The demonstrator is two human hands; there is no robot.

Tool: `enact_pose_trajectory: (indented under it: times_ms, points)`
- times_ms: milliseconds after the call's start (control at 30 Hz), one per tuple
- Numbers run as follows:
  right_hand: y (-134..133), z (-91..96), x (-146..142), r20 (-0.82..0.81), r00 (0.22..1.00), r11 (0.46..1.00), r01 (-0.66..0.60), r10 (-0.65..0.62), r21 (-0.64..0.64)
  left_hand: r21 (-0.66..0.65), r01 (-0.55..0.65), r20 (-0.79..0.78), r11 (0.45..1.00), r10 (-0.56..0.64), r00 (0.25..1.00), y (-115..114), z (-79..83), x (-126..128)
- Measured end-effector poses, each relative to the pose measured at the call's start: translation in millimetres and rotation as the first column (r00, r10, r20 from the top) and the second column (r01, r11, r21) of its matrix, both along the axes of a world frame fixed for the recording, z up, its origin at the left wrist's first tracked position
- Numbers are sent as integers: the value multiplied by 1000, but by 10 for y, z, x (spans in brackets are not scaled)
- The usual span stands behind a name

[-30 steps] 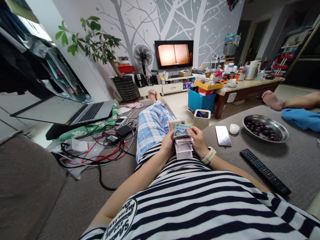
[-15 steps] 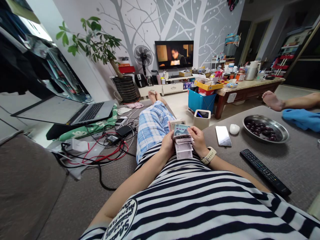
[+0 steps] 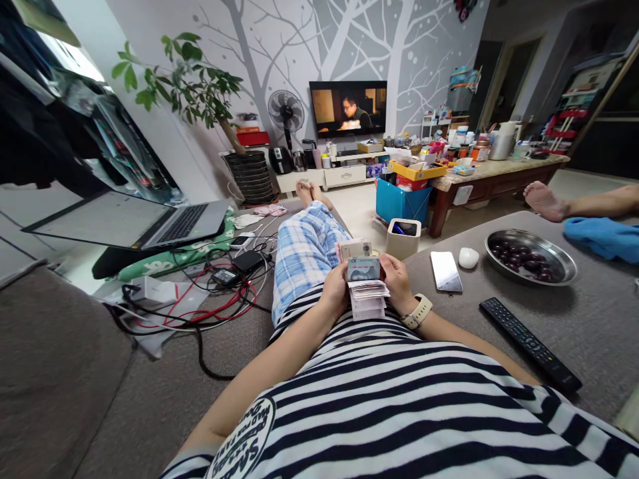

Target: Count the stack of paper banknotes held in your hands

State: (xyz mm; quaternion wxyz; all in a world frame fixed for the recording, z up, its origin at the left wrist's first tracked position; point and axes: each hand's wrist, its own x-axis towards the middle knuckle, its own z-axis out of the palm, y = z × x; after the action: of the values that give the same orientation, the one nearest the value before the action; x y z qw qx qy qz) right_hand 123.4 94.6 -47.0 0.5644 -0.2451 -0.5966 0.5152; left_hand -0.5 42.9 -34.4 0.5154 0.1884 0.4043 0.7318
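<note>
A fan of paper banknotes (image 3: 368, 307) is held over my lap, their lower ends folded down in overlapping layers. A teal-grey note (image 3: 363, 269) faces me at the top, and a paler, pinkish note (image 3: 355, 249) shows behind it. My left hand (image 3: 335, 287) is closed around the left edge of the notes. On the other side, my right hand (image 3: 398, 282) pinches their right edge between thumb and fingers. A beige watch (image 3: 417, 313) is on my right wrist. Most of the fingers behind the notes are hidden.
To the right on the sofa lie a phone (image 3: 446, 271), a white mouse (image 3: 468, 257), a remote (image 3: 529, 342) and a steel bowl (image 3: 564, 271) of dark fruit. Tangled cables (image 3: 219, 299) and a laptop (image 3: 187, 223) are at left. Another person's foot (image 3: 544, 201) is at right.
The teal-grey note has tilted down and now shows more of its face. The folded layers below it have dropped slightly. Both hands stay nearly in place.
</note>
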Motion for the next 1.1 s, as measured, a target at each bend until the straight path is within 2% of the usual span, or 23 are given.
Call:
enact_pose_trajectory:
  times_ms: [167,400,567,800,1100]
  points:
    - [-10,-18,-6,-22,995,994,-95,94,-50,-11,5,-4,1000,-5,1000,-28,-4,-15]
    - [73,-79,-5,-11,994,993,111,-111,-34,25,45,-60,999,-44,997,-95,6,-24]
    - [112,-128,-35,17,995,994,95,-95,-44,60,106,-57,993,-102,993,-106,0,-14]
    - [45,-65,1,17,999,999,50,-50,-19,-5,-16,-26,1000,16,1000,-34,-46,-31]
    - [-20,-1,29,-10,1000,1000,19,-19,8,3,-19,28,1000,19,999,-10,-55,-22]
